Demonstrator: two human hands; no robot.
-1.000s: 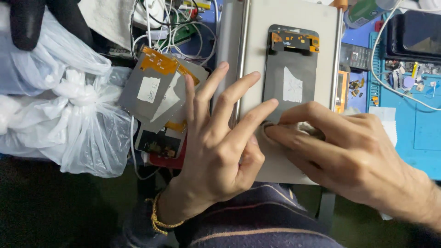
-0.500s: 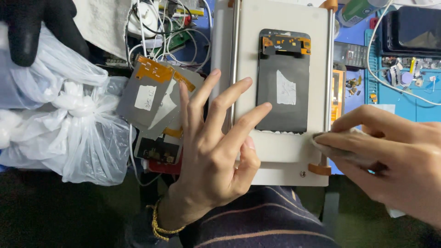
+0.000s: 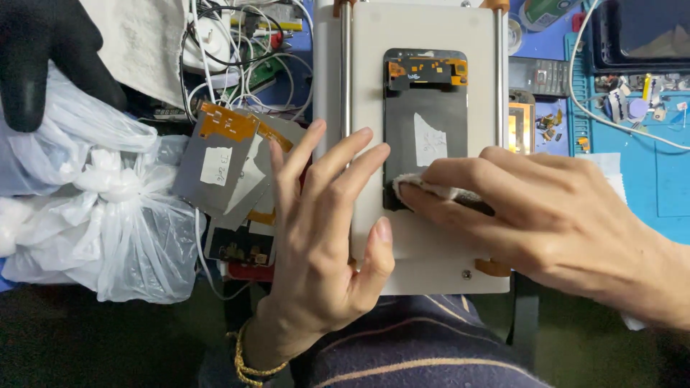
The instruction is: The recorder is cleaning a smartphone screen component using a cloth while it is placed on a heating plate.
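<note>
A dark phone screen panel (image 3: 424, 122) with an orange flex strip at its top lies on a pale grey flat plate machine (image 3: 366, 86). My right hand (image 3: 546, 215) presses a small white cloth pad (image 3: 424, 188) against the panel's lower edge. My left hand (image 3: 323, 237) lies flat with fingers spread on the plate's left side, touching the left rail, and wears a thin gold bracelet at the wrist.
A stack of grey screen panels (image 3: 223, 169) lies left of the machine. White plastic bags (image 3: 93, 215) fill the left side, a black glove (image 3: 43, 50) at top left. Tangled white cables (image 3: 237, 43) sit behind. A blue work mat (image 3: 647, 165) with small parts lies to the right.
My right hand has moved left from the plate's lower right corner onto the panel's lower edge with the cloth pad. My left hand has stayed spread on the plate.
</note>
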